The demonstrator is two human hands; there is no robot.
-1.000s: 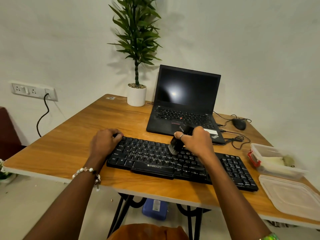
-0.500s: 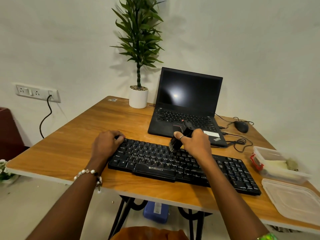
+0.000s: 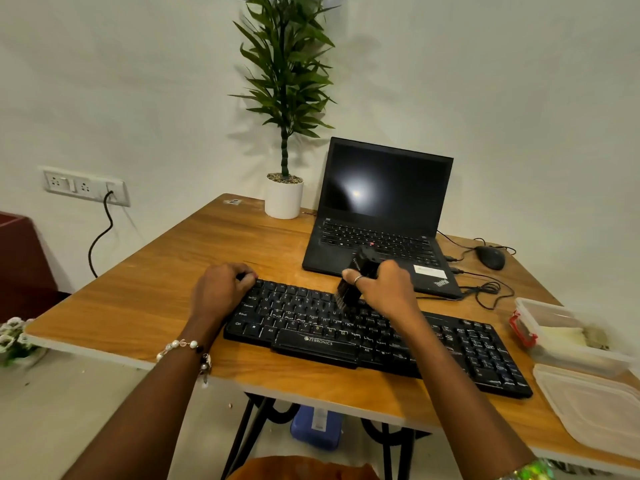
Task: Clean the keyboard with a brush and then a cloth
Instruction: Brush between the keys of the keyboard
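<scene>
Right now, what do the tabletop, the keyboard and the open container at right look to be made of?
Tabletop: probably wood-grain laminate on board, with a satin sheen and a pale edge band.
Keyboard: matte black plastic, with moulded keys and printed white legends.
Container: translucent, slightly cloudy plastic with a red clip; its contents are unclear.

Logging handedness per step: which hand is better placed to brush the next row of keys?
Right. The right hand already grips the brush, bristles down on the keyboard near its upper middle keys. The left hand rests curled on the keyboard's far left corner, steadying it.
</scene>
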